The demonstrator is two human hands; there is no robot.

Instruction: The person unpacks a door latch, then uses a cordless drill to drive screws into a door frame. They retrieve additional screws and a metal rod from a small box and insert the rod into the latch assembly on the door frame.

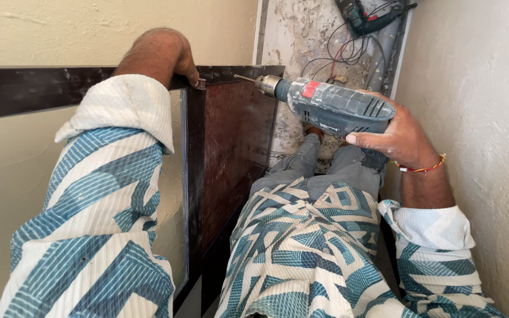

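Two power drills [331,106] are counted, one held and one [367,16] on the floor [301,35], plus one dark door frame [195,176] and one small bracket [200,84].

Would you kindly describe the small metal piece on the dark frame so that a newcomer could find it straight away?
Start at the dark brown frame running across the cream wall, and follow its top rail to where the upright post meets it. There the left hand pinches a small metal bracket against the corner. It is the only pale, shiny piece on the dark wood, and the tip of the drill in the right hand points toward it.
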